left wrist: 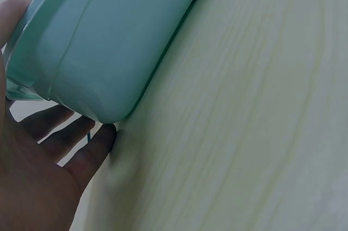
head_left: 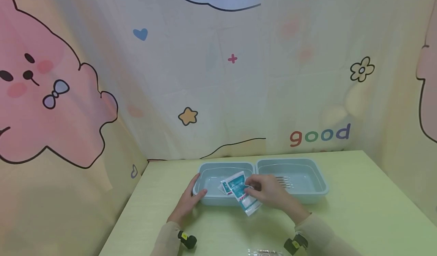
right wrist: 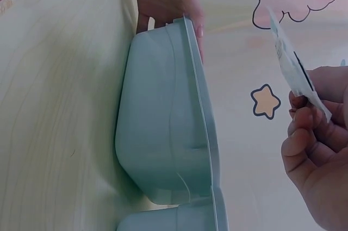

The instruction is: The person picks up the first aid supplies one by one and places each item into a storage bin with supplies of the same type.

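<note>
Two light-blue plastic bins stand side by side on the table. My left hand [head_left: 187,202] grips the outer corner of the left bin [head_left: 211,201], thumb at the rim and fingers spread against the end wall [left wrist: 109,51]. In my right hand [head_left: 269,191], a flat white-and-teal packet [head_left: 240,191] is pinched between thumb and fingers, tilted above the front rim of that bin. The right wrist view shows this packet [right wrist: 291,62] nearly edge-on. Partly behind it, a similar packet [head_left: 225,187] lies inside the left bin.
In the right bin [head_left: 308,197] lie several thin sticks [head_left: 284,181], partly hidden by my right hand. A clear wrapped item [head_left: 264,252] lies at the near edge of the view. A printed curtain [head_left: 239,96] hangs behind the table [head_left: 368,210].
</note>
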`<action>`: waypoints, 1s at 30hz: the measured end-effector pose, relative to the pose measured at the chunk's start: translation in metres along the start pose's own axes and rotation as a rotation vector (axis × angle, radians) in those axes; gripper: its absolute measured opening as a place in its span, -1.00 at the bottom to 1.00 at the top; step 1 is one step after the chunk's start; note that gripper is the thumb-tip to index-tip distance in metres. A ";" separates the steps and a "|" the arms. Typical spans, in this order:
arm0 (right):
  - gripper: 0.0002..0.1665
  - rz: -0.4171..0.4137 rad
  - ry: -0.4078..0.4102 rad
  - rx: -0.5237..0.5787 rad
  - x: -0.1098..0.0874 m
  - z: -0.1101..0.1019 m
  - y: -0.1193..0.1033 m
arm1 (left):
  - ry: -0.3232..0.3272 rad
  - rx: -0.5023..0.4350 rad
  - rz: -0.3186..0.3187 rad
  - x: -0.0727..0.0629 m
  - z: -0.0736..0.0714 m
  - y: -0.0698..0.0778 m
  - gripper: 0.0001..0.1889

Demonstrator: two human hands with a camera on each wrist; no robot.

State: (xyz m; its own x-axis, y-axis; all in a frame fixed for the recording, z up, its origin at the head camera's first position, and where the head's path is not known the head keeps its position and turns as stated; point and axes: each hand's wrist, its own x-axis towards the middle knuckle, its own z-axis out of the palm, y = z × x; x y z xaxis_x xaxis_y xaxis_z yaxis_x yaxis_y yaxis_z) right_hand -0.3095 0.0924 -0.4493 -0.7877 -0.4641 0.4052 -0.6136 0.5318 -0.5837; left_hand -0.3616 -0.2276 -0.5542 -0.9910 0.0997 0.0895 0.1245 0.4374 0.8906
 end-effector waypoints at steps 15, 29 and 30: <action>-0.88 0.061 0.014 0.001 0.004 0.005 0.001 | 0.004 0.008 0.012 0.000 0.000 -0.001 -0.25; -0.91 0.055 0.061 0.029 0.009 0.011 0.008 | -0.001 0.000 0.004 0.000 0.000 0.000 -0.23; -0.91 0.055 0.071 0.027 0.009 0.012 0.009 | 0.001 0.003 0.007 0.000 0.000 0.000 -0.24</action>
State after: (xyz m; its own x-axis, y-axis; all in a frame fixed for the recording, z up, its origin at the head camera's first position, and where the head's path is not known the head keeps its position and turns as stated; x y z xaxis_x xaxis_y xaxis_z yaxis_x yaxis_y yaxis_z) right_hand -0.3217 0.0847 -0.4592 -0.8226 -0.3832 0.4201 -0.5684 0.5352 -0.6248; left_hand -0.3617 -0.2280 -0.5543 -0.9901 0.1022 0.0958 0.1314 0.4394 0.8886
